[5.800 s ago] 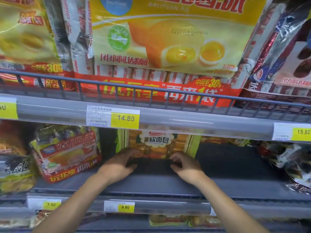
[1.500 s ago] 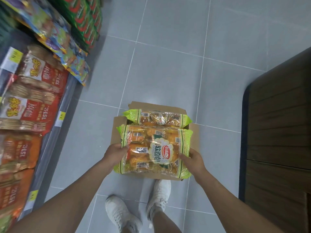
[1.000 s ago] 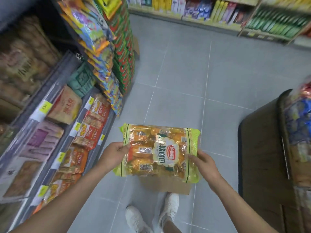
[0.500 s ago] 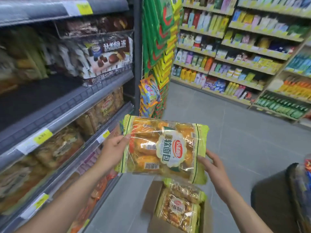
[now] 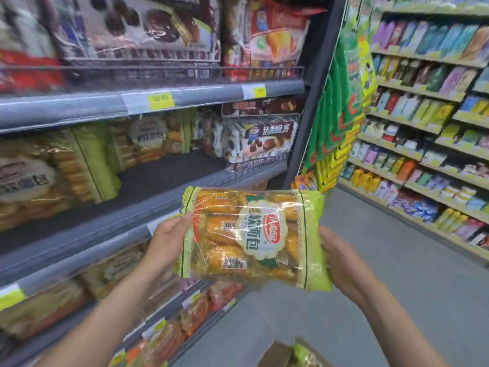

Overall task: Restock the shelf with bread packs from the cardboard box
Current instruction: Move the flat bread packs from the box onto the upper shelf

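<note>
The left hand (image 5: 169, 242) grips the left edge of a clear plastic bread pack with green ends and golden rolls inside (image 5: 254, 237), thumb on the front. The right hand (image 5: 341, 258) takes the pack's right end, its grip holding the wrapper with the fingers hidden behind it. The pack is held in the air, label facing up, just in front of the grey metal shelf (image 5: 164, 181) and not touching it. At the bottom edge of the view, a brown cardboard box (image 5: 277, 356) stands on the grey floor (image 5: 397, 287) with a green-edged pack (image 5: 304, 353) showing in it. On the shelf, two matching bread packs (image 5: 150, 139) stand upright at the left, with dark bare shelf between them and the brown chocolate-pie bags (image 5: 262, 141) at the right. Across the aisle stand blurred shelves of colourful goods (image 5: 436, 128).
</note>
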`<state>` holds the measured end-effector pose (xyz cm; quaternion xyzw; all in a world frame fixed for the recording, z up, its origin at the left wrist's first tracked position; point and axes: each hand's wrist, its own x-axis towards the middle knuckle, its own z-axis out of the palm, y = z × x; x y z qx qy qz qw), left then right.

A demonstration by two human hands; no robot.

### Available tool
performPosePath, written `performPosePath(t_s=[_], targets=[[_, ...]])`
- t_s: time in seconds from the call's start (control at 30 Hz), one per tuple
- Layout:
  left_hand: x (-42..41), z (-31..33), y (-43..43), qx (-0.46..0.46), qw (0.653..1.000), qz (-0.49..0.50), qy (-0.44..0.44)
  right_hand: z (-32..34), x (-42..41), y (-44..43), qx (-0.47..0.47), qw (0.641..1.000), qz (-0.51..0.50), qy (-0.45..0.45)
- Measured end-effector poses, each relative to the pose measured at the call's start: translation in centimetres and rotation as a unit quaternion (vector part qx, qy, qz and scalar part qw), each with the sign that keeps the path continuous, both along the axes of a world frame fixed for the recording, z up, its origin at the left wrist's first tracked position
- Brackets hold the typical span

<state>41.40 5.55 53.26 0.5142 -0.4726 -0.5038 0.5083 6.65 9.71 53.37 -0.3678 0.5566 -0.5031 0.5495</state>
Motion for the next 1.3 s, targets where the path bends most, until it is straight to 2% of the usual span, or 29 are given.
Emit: performPosePath(t_s=[0.23, 0.5, 0.7, 0.83, 0.93, 1.07, 1.13, 1.2, 1.3], targets=[[4.1, -0.2, 2.7, 0.024, 0.994, 0.093, 0.054, 3.5, 4.3, -4.2, 0.060, 0.988, 0.104, -0.102], [6.8, -2.9, 4.1, 0.073, 0.979, 0.188, -0.039, 9.5, 9.9, -6.2, 0.043, 0.976, 0.198, -0.086], [6.6, -3.5, 6.1, 0.125, 0.968, 0.200, -0.085, 13.9, 16.6, -6.6, 0.019, 0.957, 0.274, -0.098], [5.7, -1.5, 8.0, 0.055, 0.968, 0.239, -0.052, 14.8, 21.1, -6.6, 0.027, 0.949, 0.301, -0.093], [5.4, 0.0, 9.4, -0.007, 0.976, 0.216, -0.013, 14.7, 23.2, -6.4, 0.033, 0.953, 0.295, -0.066], [4.1, -0.2, 12.1, -0.072, 0.979, 0.143, -0.127, 14.8, 24.0, -6.0, 0.049, 0.957, 0.275, -0.074], [3.2, 0.0, 12.8, -0.057, 0.976, 0.128, -0.165, 14.9, 23.9, -5.6, 0.049, 0.957, 0.274, -0.083], [2.3, 0.9, 12.7, -0.036, 0.970, 0.136, -0.196, 15.0, 23.9, -5.2, 0.050, 0.957, 0.272, -0.091], [1.4, 2.0, 12.1, -0.054, 0.964, 0.175, -0.194, 15.2, 23.9, -4.7, 0.056, 0.955, 0.274, -0.102]])
